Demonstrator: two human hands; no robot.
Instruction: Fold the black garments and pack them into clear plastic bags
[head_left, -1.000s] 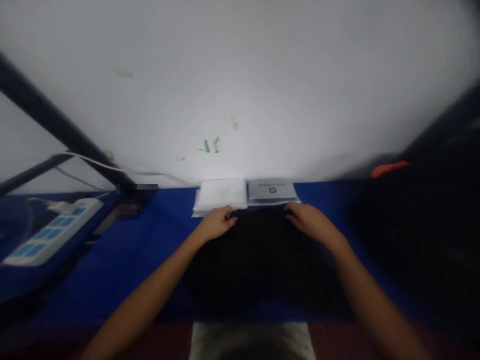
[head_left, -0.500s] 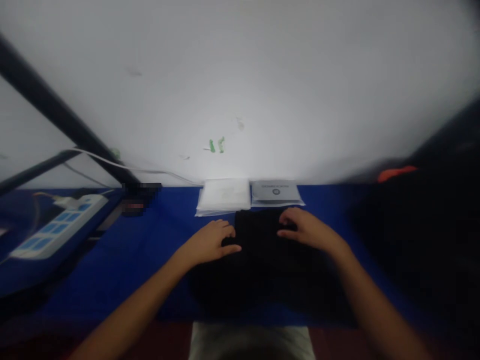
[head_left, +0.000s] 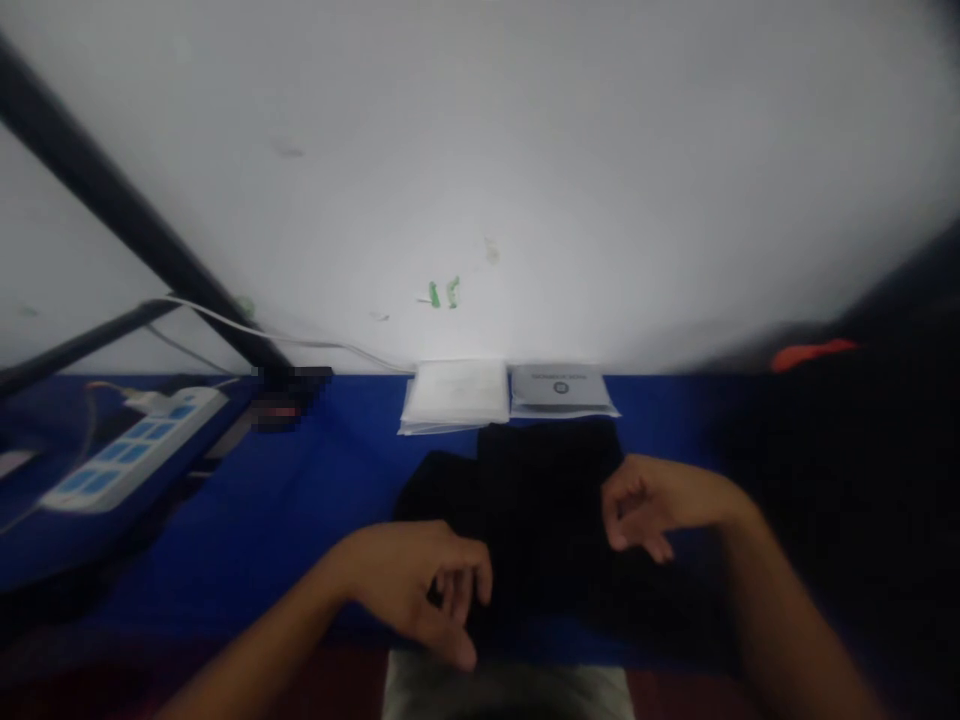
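Note:
A black cloth garment [head_left: 547, 490] lies on the blue table cover [head_left: 300, 500] in front of me; its dark folds are hard to make out. Over its near left part hangs my left hand [head_left: 420, 585], fingers curled with a gap between thumb and fingertips and nothing seen in it. My right hand [head_left: 645, 505] is at the garment's right edge, fingers loosely bent and apart, also without anything visible in its grasp. Whether either hand touches the cloth is unclear. Just beyond the garment lie a stack of white plastic packets [head_left: 457, 392] and a grey printed packet [head_left: 562, 388].
At the left, a white power strip [head_left: 135, 450] with blue sockets has a plug and cable in it. A dark frame bar [head_left: 150, 230] slants along the white wall [head_left: 600, 200]. A large black pile [head_left: 847, 500] with an orange piece [head_left: 814, 354] stands at the right.
Both hands have left the garment's far edge and come back toward me, the left one farther. The right hand has also turned and shifted right. The view has swung slightly left.

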